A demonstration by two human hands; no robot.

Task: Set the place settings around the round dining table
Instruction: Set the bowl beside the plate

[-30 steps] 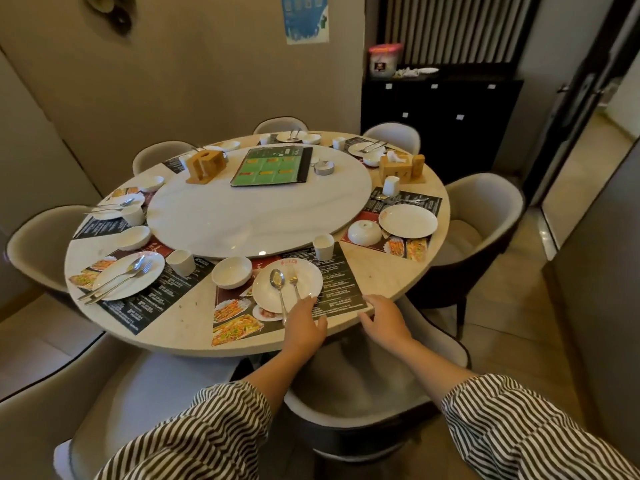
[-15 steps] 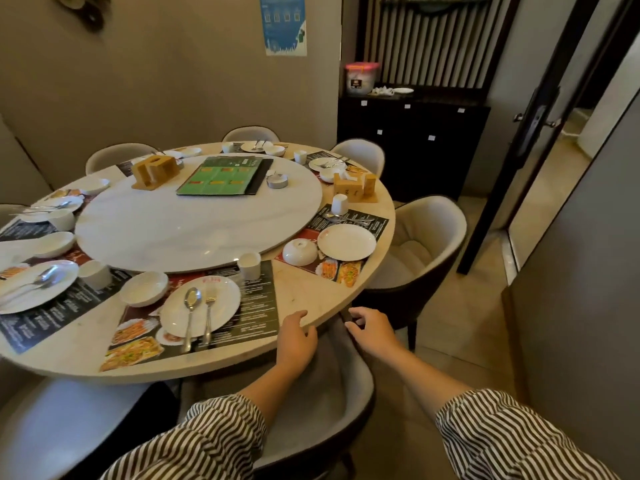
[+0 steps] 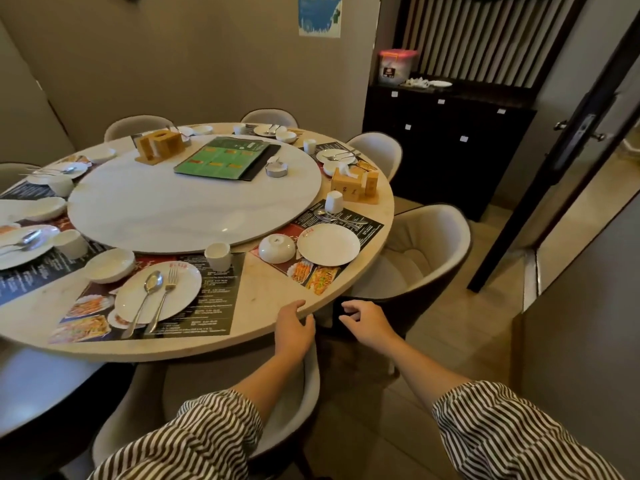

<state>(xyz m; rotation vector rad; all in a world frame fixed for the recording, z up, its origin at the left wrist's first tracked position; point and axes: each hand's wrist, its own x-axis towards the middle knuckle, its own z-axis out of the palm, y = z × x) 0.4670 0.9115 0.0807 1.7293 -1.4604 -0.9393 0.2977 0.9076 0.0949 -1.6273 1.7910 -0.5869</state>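
At the counter (image 3: 277, 299) edge, I am drifting right toward the unfinished setting, left hand (image 3: 294, 329) and right hand (image 3: 367, 323) both loosely spread, empty.

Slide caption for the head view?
Left hand touches the round table edge, right hand hangs free beside the nearest place setting.

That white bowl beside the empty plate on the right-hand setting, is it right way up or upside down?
Upside down. The bowl shows its domed underside and small foot ring on top, rim down on the placemat, next to the plate.
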